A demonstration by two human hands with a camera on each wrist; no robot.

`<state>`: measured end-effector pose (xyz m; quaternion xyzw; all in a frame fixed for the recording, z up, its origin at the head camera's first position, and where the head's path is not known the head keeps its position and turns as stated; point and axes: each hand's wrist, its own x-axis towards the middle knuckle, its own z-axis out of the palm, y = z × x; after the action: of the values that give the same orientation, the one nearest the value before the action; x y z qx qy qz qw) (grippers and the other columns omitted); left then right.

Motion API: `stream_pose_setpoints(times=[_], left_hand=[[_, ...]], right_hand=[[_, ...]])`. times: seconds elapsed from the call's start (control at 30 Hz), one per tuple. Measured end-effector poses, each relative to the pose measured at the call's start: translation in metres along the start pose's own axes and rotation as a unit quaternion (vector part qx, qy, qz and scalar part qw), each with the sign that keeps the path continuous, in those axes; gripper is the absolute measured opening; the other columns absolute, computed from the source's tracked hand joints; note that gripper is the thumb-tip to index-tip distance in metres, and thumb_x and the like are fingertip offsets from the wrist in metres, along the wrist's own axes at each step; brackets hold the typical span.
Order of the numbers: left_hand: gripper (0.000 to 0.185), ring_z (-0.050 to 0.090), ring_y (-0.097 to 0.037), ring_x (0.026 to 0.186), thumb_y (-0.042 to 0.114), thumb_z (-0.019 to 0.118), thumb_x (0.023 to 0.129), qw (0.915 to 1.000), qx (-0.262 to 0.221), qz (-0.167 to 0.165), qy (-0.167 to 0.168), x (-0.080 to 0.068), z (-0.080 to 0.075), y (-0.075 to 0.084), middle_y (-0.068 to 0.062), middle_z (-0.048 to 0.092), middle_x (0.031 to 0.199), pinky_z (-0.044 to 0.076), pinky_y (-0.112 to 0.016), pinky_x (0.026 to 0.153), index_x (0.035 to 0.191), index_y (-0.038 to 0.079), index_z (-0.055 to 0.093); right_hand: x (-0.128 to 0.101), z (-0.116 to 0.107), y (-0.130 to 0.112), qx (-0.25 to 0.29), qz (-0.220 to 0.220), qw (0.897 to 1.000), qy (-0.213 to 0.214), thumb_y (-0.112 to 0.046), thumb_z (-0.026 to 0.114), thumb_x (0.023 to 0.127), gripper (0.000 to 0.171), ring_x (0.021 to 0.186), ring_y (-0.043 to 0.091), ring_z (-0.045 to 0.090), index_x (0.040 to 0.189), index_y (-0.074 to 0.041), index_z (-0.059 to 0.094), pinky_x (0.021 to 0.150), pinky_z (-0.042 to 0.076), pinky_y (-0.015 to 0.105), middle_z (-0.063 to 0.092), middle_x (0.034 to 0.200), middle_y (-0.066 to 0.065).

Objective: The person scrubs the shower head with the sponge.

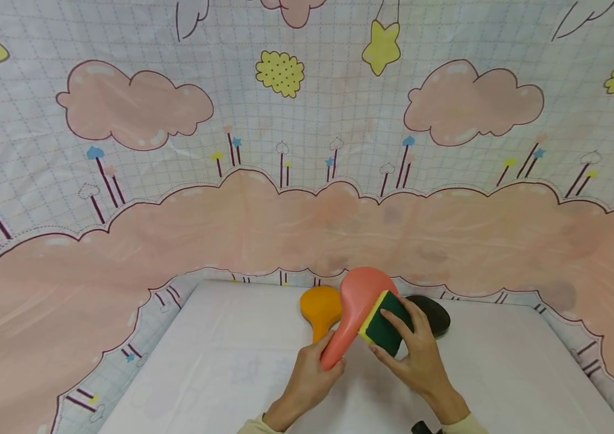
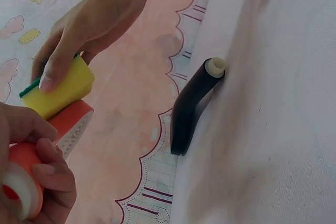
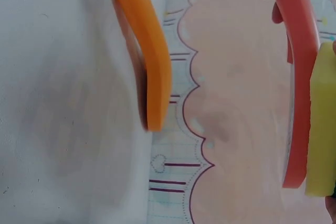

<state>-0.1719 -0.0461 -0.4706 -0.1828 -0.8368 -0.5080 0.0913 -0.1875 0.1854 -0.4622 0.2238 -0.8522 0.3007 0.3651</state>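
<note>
- Left hand point(image 1: 307, 377): fingers curled tight round the handle of the coral paddle brush point(image 1: 358, 310), holding it tilted above the white mat point(image 1: 220, 367).
- Right hand point(image 1: 417, 352): fingers and thumb clamped on the yellow-green sponge point(image 1: 385, 322), yellow face pressed against the brush head's right side.
- Orange brush point(image 1: 320, 307) lies on the mat's far edge, just left of the coral one.
- Black brush point(image 1: 434, 313) lies just right, behind the sponge.
</note>
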Motion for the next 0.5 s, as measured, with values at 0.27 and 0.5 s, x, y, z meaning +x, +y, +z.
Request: stream_pose_setpoints(times=[0.27,0.5], left_hand=[[0.051,0.052,-0.007,0.070,0.011,0.070,0.084,0.9999,-0.011,0.002,0.003,-0.0035,-0.0033,0.0002,-0.003,0.066,0.090,0.044,-0.020,0.065,0.134,0.003,0.058],[0.051,0.053,-0.006,0.070,0.011,0.071,0.084,0.9998,-0.016,0.014,0.005,-0.0075,-0.0078,0.0007,-0.003,0.068,0.090,0.045,-0.020,0.066,0.133,0.003,0.059]], right_hand=[[-0.0002,0.0010,-0.0041,-0.011,-0.018,1.000,-0.001,-0.043,0.085,0.071,0.065,0.127,0.037,0.043,0.127,-0.021,0.063,0.087,0.052,0.061,0.045,0.146,0.020],[-0.0004,-0.0022,-0.0046,-0.018,-0.032,0.999,-0.002,-0.058,0.071,0.081,0.058,0.125,0.033,0.045,0.127,-0.023,0.064,0.089,0.052,0.055,0.048,0.144,0.018]])
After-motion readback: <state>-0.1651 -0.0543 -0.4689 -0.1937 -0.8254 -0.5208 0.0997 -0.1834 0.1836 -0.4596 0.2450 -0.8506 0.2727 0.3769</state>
